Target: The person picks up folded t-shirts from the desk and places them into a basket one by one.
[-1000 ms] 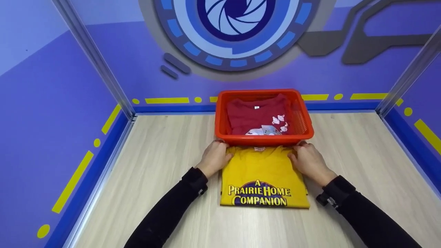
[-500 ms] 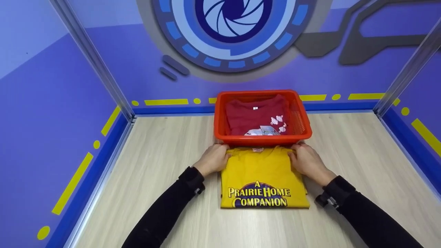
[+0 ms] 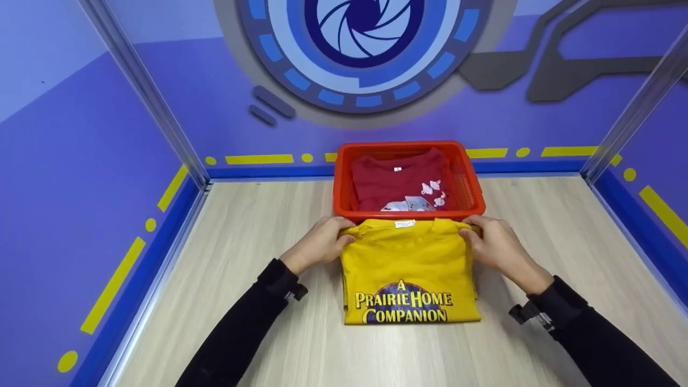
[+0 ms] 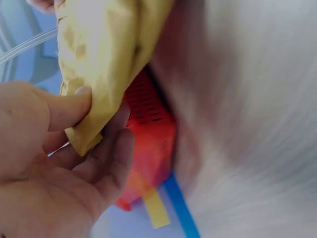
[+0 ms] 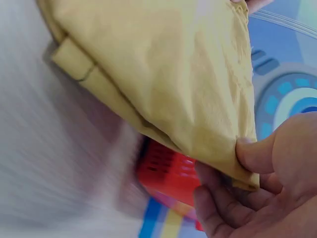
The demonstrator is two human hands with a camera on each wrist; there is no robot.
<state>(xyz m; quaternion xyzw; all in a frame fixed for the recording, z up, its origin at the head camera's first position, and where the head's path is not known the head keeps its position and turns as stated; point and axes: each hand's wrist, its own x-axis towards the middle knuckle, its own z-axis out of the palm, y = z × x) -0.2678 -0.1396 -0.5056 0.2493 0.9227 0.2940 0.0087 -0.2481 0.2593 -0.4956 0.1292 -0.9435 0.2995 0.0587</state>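
Note:
A folded yellow T-shirt (image 3: pixel 406 258) with "A Prairie Home Companion" printed near its lower edge lies in front of the red basket. My left hand (image 3: pixel 321 241) pinches its far left corner between thumb and fingers. At the far right corner, my right hand (image 3: pixel 497 244) pinches the cloth the same way. The far edge with the collar is lifted off the table, while the printed edge stays low at the front. In the left wrist view the thumb (image 4: pixel 69 109) presses on top of the yellow cloth, with fingers beneath it.
Directly behind the shirt stands the red plastic basket (image 3: pixel 408 214), holding a folded dark red T-shirt (image 3: pixel 398 183) with a white and pink print. The light wood table (image 3: pixel 258 226) is bounded by blue-purple panels (image 3: pixel 107 177) at the back and sides.
Both hands have gone from lying at the shirt's far corners to raising that edge, and they have moved slightly apart. The collar now stands higher, close to the basket's front rim.

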